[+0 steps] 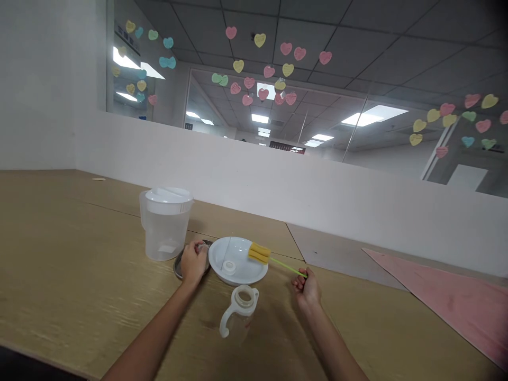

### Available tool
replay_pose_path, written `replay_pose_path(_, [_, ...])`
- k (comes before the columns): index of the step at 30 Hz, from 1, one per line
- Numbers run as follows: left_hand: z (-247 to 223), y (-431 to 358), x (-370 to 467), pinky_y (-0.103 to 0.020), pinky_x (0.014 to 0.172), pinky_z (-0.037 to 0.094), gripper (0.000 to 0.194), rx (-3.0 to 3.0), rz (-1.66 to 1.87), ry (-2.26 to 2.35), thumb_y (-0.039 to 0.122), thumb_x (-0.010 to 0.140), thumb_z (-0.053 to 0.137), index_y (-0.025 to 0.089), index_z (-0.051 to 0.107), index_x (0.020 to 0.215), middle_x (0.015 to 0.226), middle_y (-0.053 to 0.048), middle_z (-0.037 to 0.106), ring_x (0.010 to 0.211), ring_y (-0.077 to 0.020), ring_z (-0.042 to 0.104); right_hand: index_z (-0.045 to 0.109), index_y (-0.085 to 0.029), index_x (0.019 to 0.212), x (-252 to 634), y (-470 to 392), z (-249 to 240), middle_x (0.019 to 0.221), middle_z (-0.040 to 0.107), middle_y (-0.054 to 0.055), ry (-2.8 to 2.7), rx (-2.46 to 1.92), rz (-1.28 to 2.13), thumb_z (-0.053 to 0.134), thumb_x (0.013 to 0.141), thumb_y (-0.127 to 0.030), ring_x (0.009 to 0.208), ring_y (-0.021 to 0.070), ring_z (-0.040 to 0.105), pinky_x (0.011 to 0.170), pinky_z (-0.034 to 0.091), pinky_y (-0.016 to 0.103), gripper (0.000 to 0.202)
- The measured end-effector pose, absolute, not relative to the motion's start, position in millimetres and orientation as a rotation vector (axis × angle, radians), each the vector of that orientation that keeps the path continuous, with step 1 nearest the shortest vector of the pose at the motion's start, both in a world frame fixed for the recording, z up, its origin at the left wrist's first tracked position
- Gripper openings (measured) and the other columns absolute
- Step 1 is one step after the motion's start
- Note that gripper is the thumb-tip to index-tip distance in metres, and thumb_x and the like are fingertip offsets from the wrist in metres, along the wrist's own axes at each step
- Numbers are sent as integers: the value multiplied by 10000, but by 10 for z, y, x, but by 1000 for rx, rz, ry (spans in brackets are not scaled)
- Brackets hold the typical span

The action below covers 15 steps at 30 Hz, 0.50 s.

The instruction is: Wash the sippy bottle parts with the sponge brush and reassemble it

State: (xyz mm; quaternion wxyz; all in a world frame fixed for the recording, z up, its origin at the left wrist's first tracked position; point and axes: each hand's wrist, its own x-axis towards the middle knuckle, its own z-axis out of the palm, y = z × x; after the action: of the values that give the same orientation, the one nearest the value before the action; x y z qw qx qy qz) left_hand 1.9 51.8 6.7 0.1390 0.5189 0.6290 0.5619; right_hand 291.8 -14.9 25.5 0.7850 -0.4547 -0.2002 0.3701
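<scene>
"So, where are the two hands?"

"Well apart, above a wood-toned desk (99, 296). The right hand (307, 288) is closed around the thin green handle (286, 266) of a sponge brush (259, 253). Its yellow head is at the right side of a white bowl (238, 279), overlapping the rim from this view – I can't tell whether they touch."

"And the left hand?"

"The left hand (193, 262) is over a grey metal dish (177, 267), just left of the bowl. Something pale shows by its fingertips, but I can't tell whether the fingers grip it."

"What else is nearby?"

"A small white ring (229, 266) lies inside the bowl. In front, nearer the person, is a clear container (240, 321) with a white collar and a curved, hook-like handle, its round mouth uncovered. Behind the left hand stands a translucent pitcher (166, 233) with a white lid. Far right, a pink sheet (448, 296) lies flat."

"And beyond the desk?"

"A white wall (238, 180), then glass dotted with heart-shaped notes (260, 40) – pink, yellow, green and blue."
</scene>
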Motion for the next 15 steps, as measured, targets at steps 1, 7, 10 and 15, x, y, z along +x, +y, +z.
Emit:
replay_pose_path(1, [61,527,26,-297,639,442,228,1526,1593,1828,275,731,471,166,596,888,738,-54,588,694,-193,570,422,-182,633,2900,-166,283,346,232,-104,-378,-987,814,478,753,-370,303,46,206,351,256,184,230])
replay_pose_path(7, [61,531,28,-282,694,439,242,1610,1576,1815,203,733,458,147,586,931,852,-82,621,780,-188,590,431,-170,633,2838,-216,378,355,233,-103,-243,-980,878,461,766,-283,310,37,201,357,239,169,177])
replay_pose_path(10, [101,466,17,-288,708,430,220,1738,1553,1833,197,766,421,160,589,903,866,-78,636,804,-195,587,424,-172,637,2843,-212,369,361,236,-103,-280,-1001,860,466,761,-305,307,38,211,362,242,177,187])
replay_pose_path(15, [154,368,6,-332,680,409,234,2072,1258,2041,171,773,396,174,622,832,808,-87,646,788,-244,576,430,-173,638,2850,-209,363,361,240,-103,-300,-1003,855,483,758,-334,307,37,212,363,246,181,208])
